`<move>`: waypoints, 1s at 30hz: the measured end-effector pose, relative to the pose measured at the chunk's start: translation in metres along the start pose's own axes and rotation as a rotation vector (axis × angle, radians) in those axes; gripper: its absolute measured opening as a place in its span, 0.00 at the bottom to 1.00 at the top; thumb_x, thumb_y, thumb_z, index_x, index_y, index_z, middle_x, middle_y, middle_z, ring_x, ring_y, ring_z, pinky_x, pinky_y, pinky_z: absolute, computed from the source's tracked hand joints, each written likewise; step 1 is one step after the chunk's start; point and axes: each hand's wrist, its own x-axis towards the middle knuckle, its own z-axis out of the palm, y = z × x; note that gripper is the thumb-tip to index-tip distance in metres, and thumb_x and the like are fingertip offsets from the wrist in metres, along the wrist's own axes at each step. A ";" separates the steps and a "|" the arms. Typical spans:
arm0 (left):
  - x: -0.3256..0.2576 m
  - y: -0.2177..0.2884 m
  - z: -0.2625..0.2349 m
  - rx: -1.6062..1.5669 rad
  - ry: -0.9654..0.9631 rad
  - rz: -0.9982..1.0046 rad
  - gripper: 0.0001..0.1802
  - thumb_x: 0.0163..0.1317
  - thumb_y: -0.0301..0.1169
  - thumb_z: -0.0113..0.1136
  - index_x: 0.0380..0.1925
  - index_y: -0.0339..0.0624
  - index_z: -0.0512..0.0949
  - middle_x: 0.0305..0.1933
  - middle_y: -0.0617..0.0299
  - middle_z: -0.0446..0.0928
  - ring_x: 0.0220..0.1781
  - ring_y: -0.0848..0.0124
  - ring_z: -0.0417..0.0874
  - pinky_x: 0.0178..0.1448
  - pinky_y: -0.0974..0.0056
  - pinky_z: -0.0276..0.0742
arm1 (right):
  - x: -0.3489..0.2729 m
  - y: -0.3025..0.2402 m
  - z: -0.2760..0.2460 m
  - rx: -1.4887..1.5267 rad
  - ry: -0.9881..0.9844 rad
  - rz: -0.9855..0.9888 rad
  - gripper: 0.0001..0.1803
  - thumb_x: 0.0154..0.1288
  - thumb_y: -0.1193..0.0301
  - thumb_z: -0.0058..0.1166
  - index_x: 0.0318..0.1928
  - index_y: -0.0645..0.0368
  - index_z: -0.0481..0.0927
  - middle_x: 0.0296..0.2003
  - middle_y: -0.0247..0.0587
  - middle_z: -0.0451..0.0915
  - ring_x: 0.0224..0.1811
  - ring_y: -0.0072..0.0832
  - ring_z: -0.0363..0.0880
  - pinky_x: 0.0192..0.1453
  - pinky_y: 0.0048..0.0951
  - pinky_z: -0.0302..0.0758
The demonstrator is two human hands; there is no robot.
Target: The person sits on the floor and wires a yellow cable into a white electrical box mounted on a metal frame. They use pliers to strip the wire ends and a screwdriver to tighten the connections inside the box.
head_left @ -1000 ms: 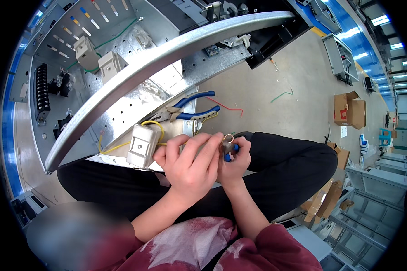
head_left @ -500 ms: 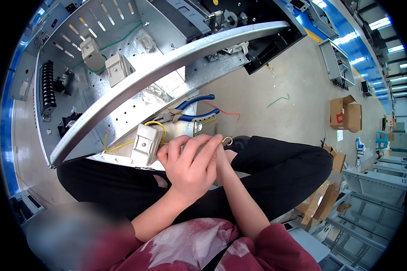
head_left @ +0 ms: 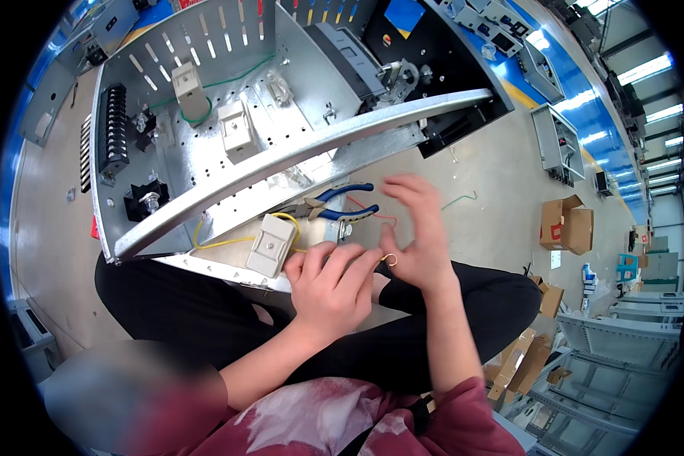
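Pinching: left hand (head_left: 330, 292), one wire (head_left: 386, 258)
Spread: right hand (head_left: 422, 251)
Workshop floor (head_left: 509, 175): one carton (head_left: 566, 229), three o'clock
Pliers (head_left: 317, 207): one, twelve o'clock

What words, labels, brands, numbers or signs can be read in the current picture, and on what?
None can be read.
Open brown cardboard box: red mark, too small to make out.
Flat white rectangular sheet on the floor: too small to tell whether anything is printed.
Pale grey rectangular block beside the left hand: no legible lettering.
Blue-handled metal pliers: no legible lettering.
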 end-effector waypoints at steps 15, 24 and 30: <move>-0.006 -0.004 -0.002 -0.065 0.006 0.063 0.14 0.58 0.31 0.76 0.45 0.54 0.91 0.45 0.73 0.86 0.47 0.66 0.83 0.60 0.56 0.62 | 0.028 -0.005 0.006 -0.288 -0.249 0.014 0.33 0.64 0.79 0.62 0.70 0.49 0.80 0.51 0.46 0.75 0.54 0.44 0.78 0.53 0.42 0.76; -0.001 0.000 -0.001 -0.012 -0.037 0.032 0.16 0.58 0.34 0.78 0.48 0.54 0.93 0.46 0.74 0.85 0.48 0.67 0.83 0.60 0.56 0.62 | -0.077 0.000 0.009 1.244 0.059 1.139 0.11 0.70 0.78 0.51 0.51 0.60 0.76 0.38 0.42 0.84 0.28 0.26 0.82 0.31 0.25 0.77; 0.000 -0.002 -0.001 0.041 -0.059 0.051 0.19 0.56 0.35 0.78 0.50 0.57 0.95 0.45 0.74 0.83 0.48 0.66 0.80 0.61 0.56 0.61 | -0.102 -0.036 0.020 0.934 -0.226 0.961 0.20 0.59 0.86 0.52 0.52 0.61 0.77 0.40 0.38 0.80 0.42 0.31 0.78 0.48 0.33 0.78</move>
